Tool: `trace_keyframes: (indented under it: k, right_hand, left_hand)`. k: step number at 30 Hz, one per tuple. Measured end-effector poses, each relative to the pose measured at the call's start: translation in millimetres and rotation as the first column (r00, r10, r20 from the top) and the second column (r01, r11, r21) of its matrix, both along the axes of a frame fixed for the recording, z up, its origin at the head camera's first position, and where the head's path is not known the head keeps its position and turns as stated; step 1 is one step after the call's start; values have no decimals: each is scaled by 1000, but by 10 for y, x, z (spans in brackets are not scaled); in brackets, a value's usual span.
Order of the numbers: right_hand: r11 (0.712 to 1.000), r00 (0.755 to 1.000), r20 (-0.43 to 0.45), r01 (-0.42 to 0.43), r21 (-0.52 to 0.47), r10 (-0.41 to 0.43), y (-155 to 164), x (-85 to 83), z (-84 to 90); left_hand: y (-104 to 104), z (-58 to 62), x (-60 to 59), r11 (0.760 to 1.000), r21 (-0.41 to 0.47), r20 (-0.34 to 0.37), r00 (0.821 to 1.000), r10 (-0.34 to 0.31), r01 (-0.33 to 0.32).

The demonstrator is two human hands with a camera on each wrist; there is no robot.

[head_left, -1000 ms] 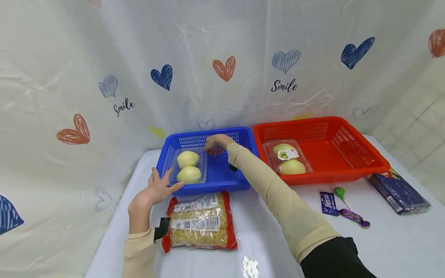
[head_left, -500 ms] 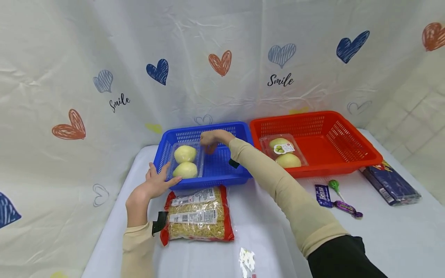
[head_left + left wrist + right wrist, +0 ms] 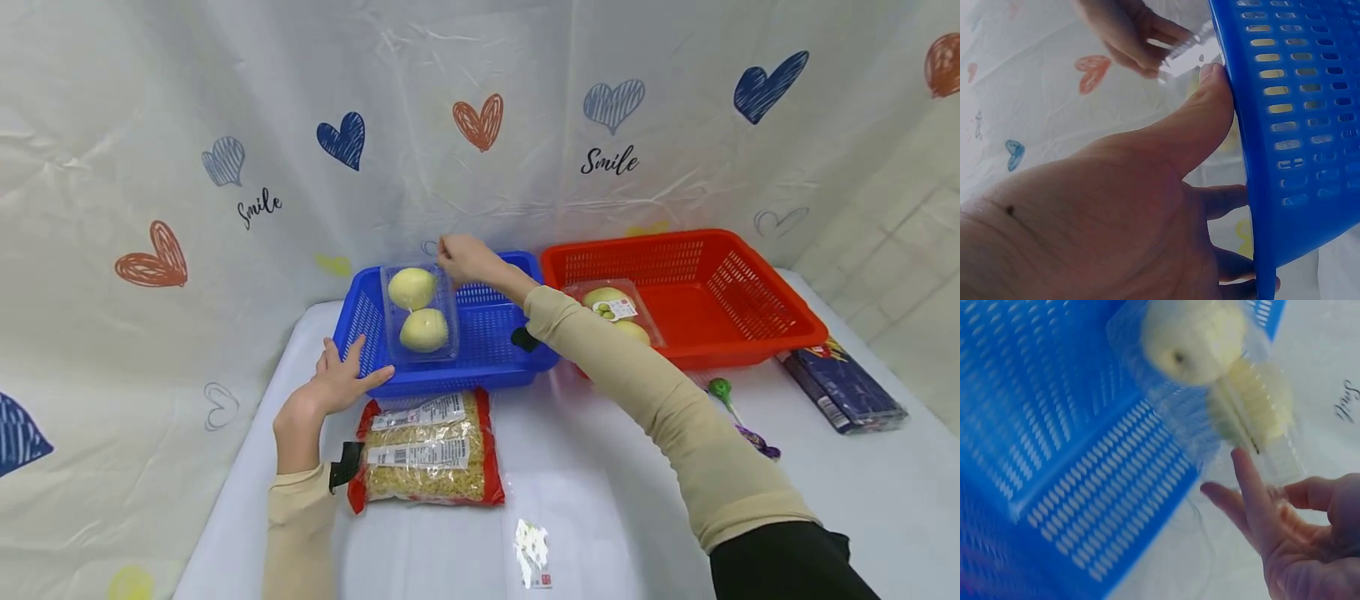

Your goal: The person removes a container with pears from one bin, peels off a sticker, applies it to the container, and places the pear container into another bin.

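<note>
Lifted since before, pear pack (image 3: 420, 315) in right hand (image 3: 463, 258) grip, flat left hand (image 3: 339, 388) steadying blue basket (image 3: 487, 367)

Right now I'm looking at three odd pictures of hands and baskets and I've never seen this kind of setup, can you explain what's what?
These are a person's two bare hands, filmed by three cameras. The wide picture comes from a camera on the head; the two close-ups come from cameras on each wrist. On the white table stand a blue basket and a red basket. The right hand pinches a clear fruit pack with two pale fruits and holds it tilted over the blue basket. The left hand rests against that basket's outer wall. A similar pack lies in the red basket. A pasta bag, a lollipop and a dark box lie on the table.
</note>
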State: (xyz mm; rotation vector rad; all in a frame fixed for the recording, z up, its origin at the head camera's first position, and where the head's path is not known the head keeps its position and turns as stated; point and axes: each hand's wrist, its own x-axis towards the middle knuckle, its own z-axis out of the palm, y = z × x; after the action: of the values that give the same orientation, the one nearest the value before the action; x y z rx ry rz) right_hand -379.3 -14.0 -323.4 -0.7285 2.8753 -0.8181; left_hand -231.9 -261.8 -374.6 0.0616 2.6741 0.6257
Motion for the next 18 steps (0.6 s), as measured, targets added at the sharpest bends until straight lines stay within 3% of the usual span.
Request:
trace_keyframes:
  k: [4,7,12,18]
  right_hand:
    - [998,996,-81,30,-48,-33,250,120,189]
    - [992,994,-91,49,-112,-60,469,233,333]
    - [975,994,-21,100,-197,-106,872,537,587]
    - [982,994,60,99,-160,-90,1417,1039,674]
  left_hand:
    - [2,-4,-8,1000,-5,-1,1000,-4,4]
    - [5,0,-11,1000,-1,-6,1000,-7,7]
    - [-3,-3,-26,1000,-1,-5,1000,-19,19]
    - [-16,20,-24,1000,13,2,1000,-22,22]
